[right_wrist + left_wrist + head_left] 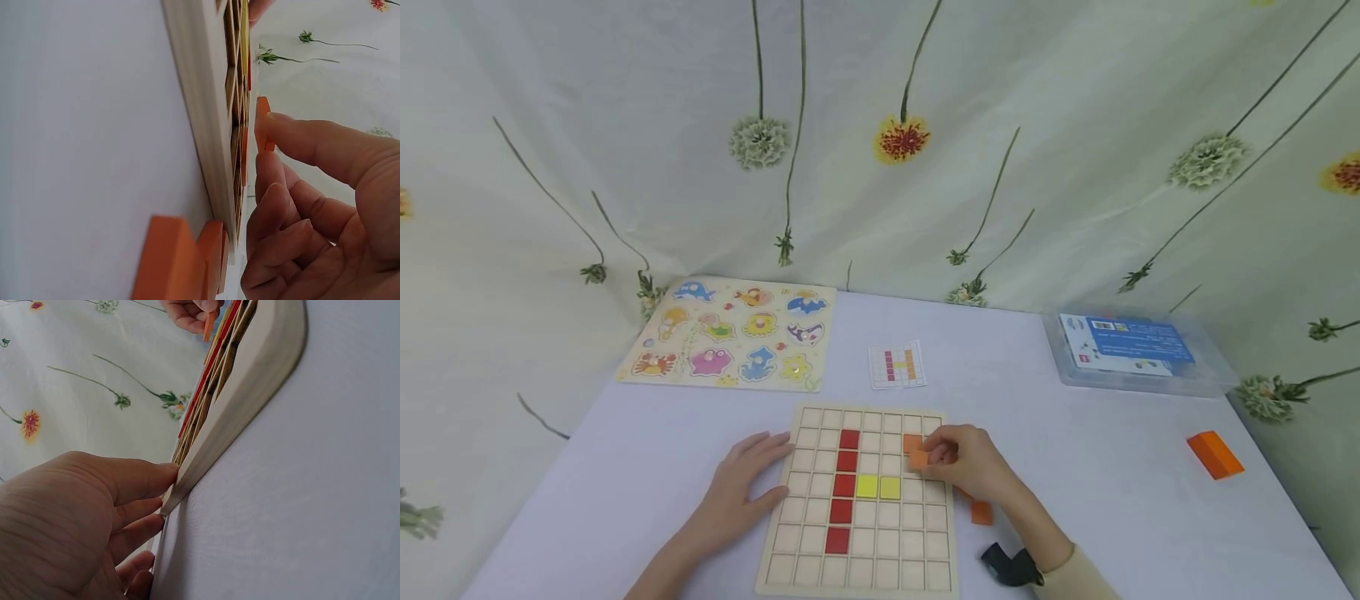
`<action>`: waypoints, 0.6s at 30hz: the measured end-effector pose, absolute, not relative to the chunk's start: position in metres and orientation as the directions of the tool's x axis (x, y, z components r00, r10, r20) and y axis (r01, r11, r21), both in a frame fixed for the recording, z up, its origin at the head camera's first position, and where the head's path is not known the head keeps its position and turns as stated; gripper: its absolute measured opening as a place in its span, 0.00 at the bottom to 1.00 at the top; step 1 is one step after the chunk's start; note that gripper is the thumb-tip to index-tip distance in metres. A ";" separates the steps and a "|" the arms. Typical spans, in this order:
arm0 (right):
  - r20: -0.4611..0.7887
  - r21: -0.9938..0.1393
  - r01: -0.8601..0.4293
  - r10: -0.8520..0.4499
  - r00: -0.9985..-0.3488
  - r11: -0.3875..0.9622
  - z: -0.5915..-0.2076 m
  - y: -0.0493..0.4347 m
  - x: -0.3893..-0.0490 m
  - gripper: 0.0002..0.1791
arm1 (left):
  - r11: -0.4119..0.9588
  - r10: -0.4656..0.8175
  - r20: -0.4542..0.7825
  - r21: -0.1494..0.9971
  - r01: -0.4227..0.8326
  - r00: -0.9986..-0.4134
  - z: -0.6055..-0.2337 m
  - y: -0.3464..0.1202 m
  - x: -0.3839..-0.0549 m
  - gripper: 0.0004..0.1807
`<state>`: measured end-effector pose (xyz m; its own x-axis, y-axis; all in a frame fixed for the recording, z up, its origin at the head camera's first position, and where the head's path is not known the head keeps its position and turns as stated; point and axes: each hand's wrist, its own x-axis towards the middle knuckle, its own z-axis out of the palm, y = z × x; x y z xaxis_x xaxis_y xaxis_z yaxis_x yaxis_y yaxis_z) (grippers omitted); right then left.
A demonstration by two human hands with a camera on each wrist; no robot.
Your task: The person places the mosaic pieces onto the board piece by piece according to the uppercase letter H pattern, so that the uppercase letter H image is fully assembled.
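A wooden grid board lies on the table with a column of red square tiles, two yellow tiles beside its middle and an orange tile near the upper right. My right hand pinches another orange tile between thumb and forefinger, just over the board below the placed orange one. My left hand rests at the board's left edge, fingers fairly straight, the thumb touching the rim in the left wrist view. Loose orange tiles lie by the board's right edge, partly hidden by the right arm.
Behind the board lies a small pattern card. A sea-animal puzzle board is at the back left, a clear plastic box at the back right. An orange block sits far right; a dark curved object is at the right wrist.
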<state>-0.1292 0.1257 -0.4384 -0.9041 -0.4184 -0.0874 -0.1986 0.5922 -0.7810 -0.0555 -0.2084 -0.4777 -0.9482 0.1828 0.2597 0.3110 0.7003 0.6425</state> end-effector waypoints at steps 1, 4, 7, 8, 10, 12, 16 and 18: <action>-0.090 -0.777 -0.202 -0.423 -0.902 0.596 -0.439 0.125 -0.129 0.11 | 0.701 0.183 0.256 0.643 0.308 -0.949 -0.478 -0.208 -0.056 0.28; -0.092 -0.767 -0.214 -0.433 -0.897 0.605 -0.440 0.124 -0.130 0.11 | 0.702 0.183 0.242 0.647 0.299 -0.953 -0.478 -0.208 -0.056 0.28; -0.096 -0.760 -0.219 -0.439 -0.893 0.612 -0.439 0.122 -0.130 0.10 | 0.703 0.180 0.228 0.651 0.287 -0.957 -0.477 -0.208 -0.056 0.28; -0.097 -0.758 -0.220 -0.441 -0.892 0.613 -0.439 0.121 -0.130 0.10 | 0.703 0.178 0.225 0.652 0.284 -0.958 -0.477 -0.208 -0.056 0.28; -0.102 -0.756 -0.220 -0.444 -0.890 0.616 -0.438 0.120 -0.130 0.11 | 0.702 0.175 0.220 0.655 0.278 -0.960 -0.476 -0.208 -0.056 0.28; -0.108 -0.754 -0.218 -0.445 -0.889 0.619 -0.439 0.119 -0.130 0.11 | 0.703 0.174 0.220 0.654 0.277 -0.960 -0.476 -0.208 -0.056 0.28; -0.113 -0.752 -0.216 -0.445 -0.888 0.623 -0.440 0.117 -0.130 0.11 | 0.706 0.171 0.218 0.653 0.274 -0.961 -0.477 -0.208 -0.056 0.28; -0.111 -0.748 -0.220 -0.445 -0.888 0.626 -0.439 0.116 -0.129 0.12 | 0.708 0.169 0.214 0.653 0.270 -0.962 -0.477 -0.208 -0.056 0.29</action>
